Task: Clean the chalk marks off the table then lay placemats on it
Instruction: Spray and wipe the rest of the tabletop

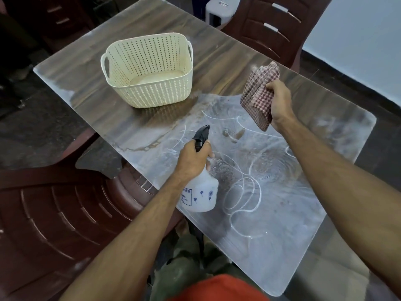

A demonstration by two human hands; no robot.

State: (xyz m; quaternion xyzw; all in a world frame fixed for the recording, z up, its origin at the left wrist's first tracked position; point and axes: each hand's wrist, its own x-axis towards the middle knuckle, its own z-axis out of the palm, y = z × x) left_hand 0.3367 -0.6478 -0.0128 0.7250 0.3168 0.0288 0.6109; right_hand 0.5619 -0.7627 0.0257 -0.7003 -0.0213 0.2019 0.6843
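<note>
Two hands busy: left hand (193, 158) grips spray bottle (200, 192) over chalk marks (243, 192) at table's (217, 61) near end, right hand (278, 103) pinches folded cloth (258, 94). Mist evenly, wipe w/ overlapping strokes twd edge.

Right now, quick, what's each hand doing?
Left hand: closed around the neck of the white plastic spray bottle.
Right hand: gripping the folded red-and-white checked cloth above the table.

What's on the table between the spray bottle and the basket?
Head view: no object, only tabletop between spray bottle and basket, with chalk marks and smears near the bottle.
</note>
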